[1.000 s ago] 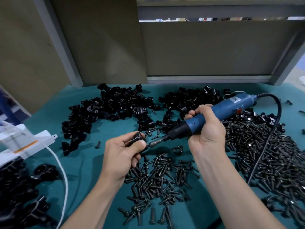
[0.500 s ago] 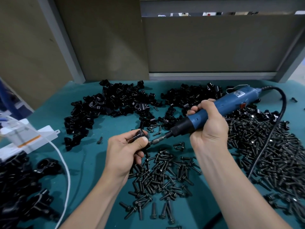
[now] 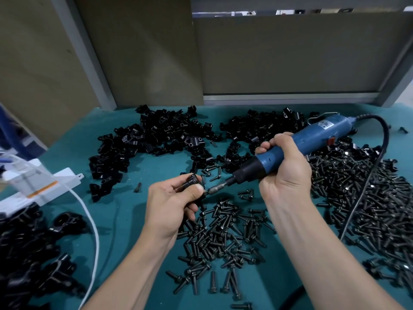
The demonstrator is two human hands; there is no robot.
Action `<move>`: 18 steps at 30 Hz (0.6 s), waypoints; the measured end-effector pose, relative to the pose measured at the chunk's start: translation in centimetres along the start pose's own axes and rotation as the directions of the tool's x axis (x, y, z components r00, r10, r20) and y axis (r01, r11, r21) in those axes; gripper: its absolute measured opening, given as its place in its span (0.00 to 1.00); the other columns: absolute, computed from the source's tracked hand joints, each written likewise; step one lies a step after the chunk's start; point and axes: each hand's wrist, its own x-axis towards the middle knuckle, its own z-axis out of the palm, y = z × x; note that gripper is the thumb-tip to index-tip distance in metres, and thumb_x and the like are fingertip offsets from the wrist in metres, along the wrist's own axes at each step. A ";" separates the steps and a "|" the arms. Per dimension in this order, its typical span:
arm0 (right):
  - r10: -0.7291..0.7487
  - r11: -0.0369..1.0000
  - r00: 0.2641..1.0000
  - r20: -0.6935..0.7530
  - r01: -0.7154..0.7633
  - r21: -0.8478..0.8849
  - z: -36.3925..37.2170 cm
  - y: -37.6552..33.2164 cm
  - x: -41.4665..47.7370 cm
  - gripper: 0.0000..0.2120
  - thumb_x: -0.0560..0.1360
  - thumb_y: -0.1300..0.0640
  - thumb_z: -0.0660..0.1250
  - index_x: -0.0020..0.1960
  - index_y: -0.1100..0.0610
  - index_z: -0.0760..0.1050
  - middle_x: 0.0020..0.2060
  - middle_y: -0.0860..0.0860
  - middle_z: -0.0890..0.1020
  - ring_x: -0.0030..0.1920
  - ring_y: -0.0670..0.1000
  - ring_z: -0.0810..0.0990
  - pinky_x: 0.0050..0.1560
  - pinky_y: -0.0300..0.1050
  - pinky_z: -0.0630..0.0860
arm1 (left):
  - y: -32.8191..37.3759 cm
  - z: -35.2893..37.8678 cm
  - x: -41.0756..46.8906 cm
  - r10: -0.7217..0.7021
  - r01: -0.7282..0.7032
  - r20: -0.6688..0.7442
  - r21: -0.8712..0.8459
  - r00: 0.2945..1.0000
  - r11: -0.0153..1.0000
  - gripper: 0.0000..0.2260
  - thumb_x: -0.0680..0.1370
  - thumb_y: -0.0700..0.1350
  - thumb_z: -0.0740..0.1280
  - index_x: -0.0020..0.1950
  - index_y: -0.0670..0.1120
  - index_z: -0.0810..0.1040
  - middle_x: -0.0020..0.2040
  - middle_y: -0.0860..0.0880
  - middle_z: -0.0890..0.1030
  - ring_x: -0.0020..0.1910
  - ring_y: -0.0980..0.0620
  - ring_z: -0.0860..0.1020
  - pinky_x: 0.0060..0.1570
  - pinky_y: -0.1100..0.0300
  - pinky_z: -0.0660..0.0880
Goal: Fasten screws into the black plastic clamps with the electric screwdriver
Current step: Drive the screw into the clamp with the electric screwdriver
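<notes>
My left hand [image 3: 172,202] pinches a small black plastic clamp [image 3: 191,181] between thumb and fingers, above the green mat. My right hand [image 3: 285,168] grips the blue electric screwdriver [image 3: 297,146] around its body. The metal bit [image 3: 215,188] points left and touches the clamp beside my left thumb. The screw at the bit's tip is hidden by my thumb. Loose black screws [image 3: 225,233] lie in a heap under both hands, and a bigger heap of screws [image 3: 380,204] spreads on the right.
Piles of black clamps [image 3: 145,144] cover the back of the green mat [image 3: 125,211]. Larger black parts [image 3: 29,249] lie at the left, beside a white device [image 3: 35,186] with a white cable [image 3: 93,233]. The screwdriver's black cord [image 3: 377,166] loops right. Panels close the back.
Both hands stay together with the bit against the clamp. The view has shifted a little; the hands' hold is the same.
</notes>
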 end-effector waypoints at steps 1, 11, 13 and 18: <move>0.001 1.000 1.000 0.002 -0.001 0.000 -0.1 0.0 -0.1 0.13 0.75 0.74 0.66 0.48 0.57 0.71 0.33 0.52 0.77 0.31 0.51 0.77 0.34 0.43 0.77 | 0.0 0.0 0.0 -0.004 0.004 0.000 -0.002 1.000 1.000 0.15 0.77 0.31 0.72 0.42 0.50 0.90 0.35 0.48 0.84 0.24 0.54 0.74 0.21 0.65 0.71; 0.018 0.999 1.000 -0.006 -0.018 -0.032 0.2 -0.2 -0.6 0.12 0.76 0.73 0.66 0.48 0.57 0.72 0.32 0.52 0.78 0.32 0.51 0.78 0.34 0.43 0.77 | 0.0 -0.6 0.1 -0.039 0.039 0.028 -0.007 0.999 0.999 0.10 0.77 0.32 0.72 0.45 0.45 0.89 0.35 0.47 0.84 0.24 0.52 0.74 0.21 0.64 0.71; 0.037 0.998 0.999 -0.016 -0.038 -0.048 0.2 -0.7 -0.6 0.12 0.76 0.73 0.67 0.49 0.57 0.72 0.33 0.52 0.77 0.32 0.51 0.78 0.34 0.43 0.77 | 0.1 -0.6 0.0 -0.062 0.063 0.066 -0.016 0.996 0.998 0.09 0.77 0.32 0.71 0.45 0.44 0.89 0.35 0.46 0.83 0.23 0.52 0.74 0.20 0.63 0.70; 0.085 0.992 0.996 -0.027 -0.088 -0.091 0.8 -1.6 -0.8 0.08 0.76 0.67 0.69 0.52 0.59 0.72 0.33 0.53 0.77 0.32 0.53 0.79 0.38 0.46 0.80 | 0.4 -0.7 0.4 -0.084 0.085 0.058 -0.022 0.995 0.996 0.09 0.77 0.33 0.70 0.45 0.44 0.89 0.36 0.45 0.83 0.23 0.53 0.73 0.19 0.64 0.67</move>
